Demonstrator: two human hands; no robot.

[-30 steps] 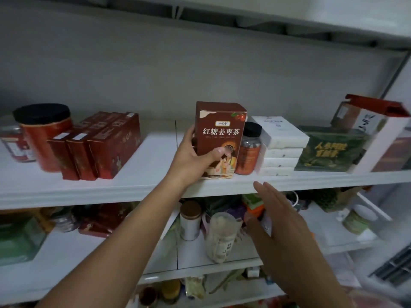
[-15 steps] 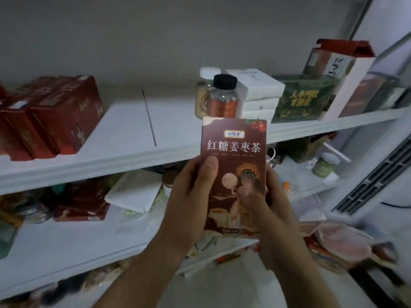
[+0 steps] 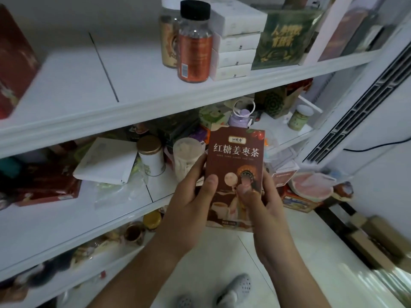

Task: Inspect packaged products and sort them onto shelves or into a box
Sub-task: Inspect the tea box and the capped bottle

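Observation:
A dark red tea box (image 3: 235, 156) with white Chinese lettering stands upright in front of me, its front face toward the camera. My left hand (image 3: 189, 205) grips its left edge, thumb on the front. My right hand (image 3: 262, 196) holds the right edge, thumb pressed on the lower front. The box is off the shelves, in front of the middle shelf (image 3: 124, 196). The upper shelf (image 3: 93, 90) has a bare patch left of an orange bottle with a black cap (image 3: 194, 43).
White boxes (image 3: 235, 38) and a green packet (image 3: 284, 38) are stacked on the upper shelf, red boxes (image 3: 13, 63) at its left. The middle shelf holds a white tin (image 3: 152, 156), a flat white box (image 3: 106, 161) and clutter. A cardboard box (image 3: 382, 243) lies on the floor, right.
The tea box came off the upper shelf and down in front of me. My right hand joined the left on it. The view tilted down toward the lower shelves and floor.

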